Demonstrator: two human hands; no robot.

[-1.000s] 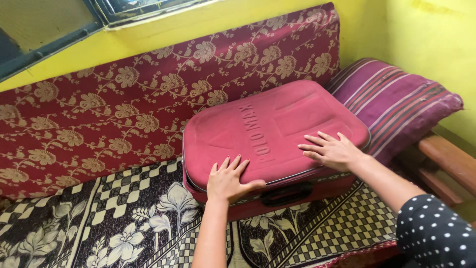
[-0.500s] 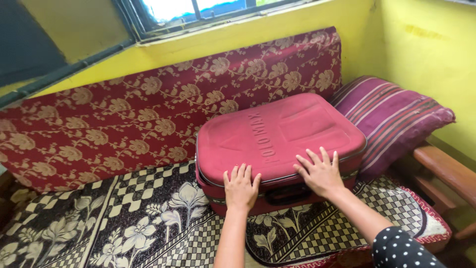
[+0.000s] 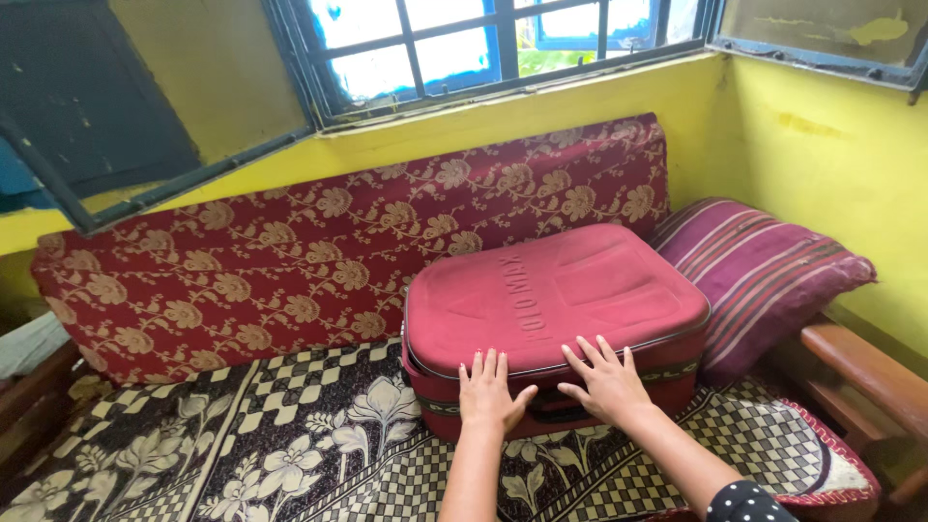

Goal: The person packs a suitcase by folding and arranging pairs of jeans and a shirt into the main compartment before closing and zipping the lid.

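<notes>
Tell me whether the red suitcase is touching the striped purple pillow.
Touching. In the head view the right end of the red suitcase presses against the striped purple pillow, with no gap showing between them on the sofa.

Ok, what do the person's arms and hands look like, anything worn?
Both forearms are bare. The left hand and right hand wear no gloves or visible rings. On the right arm, a dark sleeve with white polka dots shows at the frame's bottom edge.

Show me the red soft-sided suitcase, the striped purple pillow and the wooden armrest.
red soft-sided suitcase (image 3: 551, 295), head view, middle of its top panel
striped purple pillow (image 3: 764, 275), head view, middle of its upper face
wooden armrest (image 3: 860, 362), head view, its top edge
</notes>
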